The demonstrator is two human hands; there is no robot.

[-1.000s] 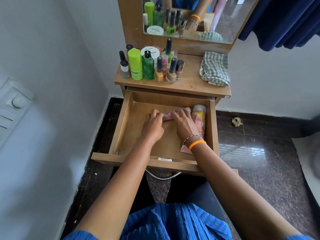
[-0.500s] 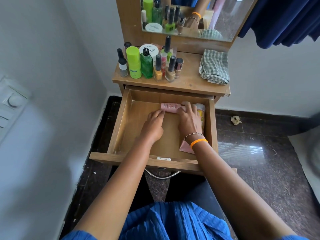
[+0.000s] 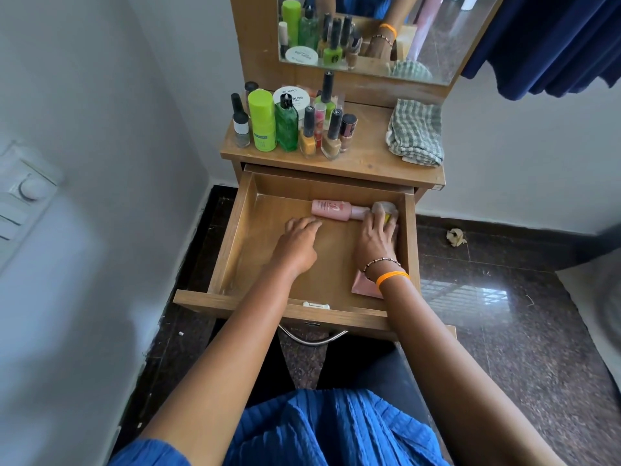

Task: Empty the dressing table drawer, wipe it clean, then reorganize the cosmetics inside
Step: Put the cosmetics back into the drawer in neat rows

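Observation:
The wooden drawer (image 3: 235,237) is pulled out. A pink bottle (image 3: 331,210) lies on its side along the back wall. To its right lies a pink-and-yellow tube (image 3: 364,288) with a clear cap, parallel to the right wall. My right hand (image 3: 376,240) lies on that tube with its fingers bent over it near the cap. My left hand (image 3: 297,245) rests on the drawer floor just in front of the pink bottle, fingers loosely curled and holding nothing. Several nail polishes and green bottles (image 3: 285,124) stand on the table top (image 3: 366,163).
A folded checked cloth (image 3: 415,132) lies on the right of the table top, below the mirror (image 3: 433,38). A white wall with a switch panel (image 3: 23,193) is close on the left. A crumpled scrap (image 3: 455,237) lies on the dark polished floor.
The pink bottle has been pushed to the back of the drawer. My left hand has let go of it and drawn back. My right hand has shifted right, off the bottle and onto the tube.

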